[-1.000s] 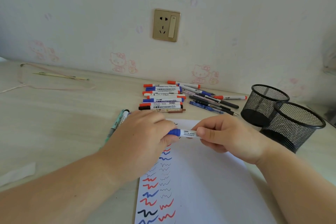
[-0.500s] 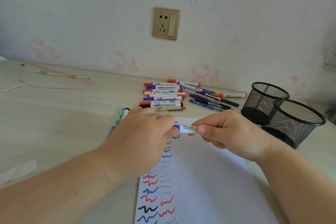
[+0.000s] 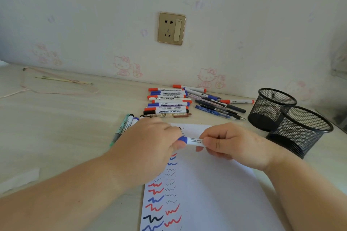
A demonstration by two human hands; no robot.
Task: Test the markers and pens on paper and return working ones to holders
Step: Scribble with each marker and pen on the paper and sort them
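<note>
pale desk (image 3: pixel 65 127), paper (image 3: pixel 216 193), markers (image 3: pixel 167 103), perhaps cord (image 3: pixel 56 90)

Black wire-mesh holders (image 3: pixel 300 129); matt paper (image 3: pixel 216 193); desk (image 3: pixel 65 127) seemingly wood-grain laminate.

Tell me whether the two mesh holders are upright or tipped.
Upright. The near holder and the far holder both stand on their bases on the desk, round rims facing up, side by side.

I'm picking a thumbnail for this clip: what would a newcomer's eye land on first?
First, the two hands meeting over the sheet of paper: the left hand and right hand grip a blue-capped marker between them. Next, the red, blue and black squiggles down the paper's left side, then the pile of markers and pens by the wall and two black mesh holders at right.
</note>
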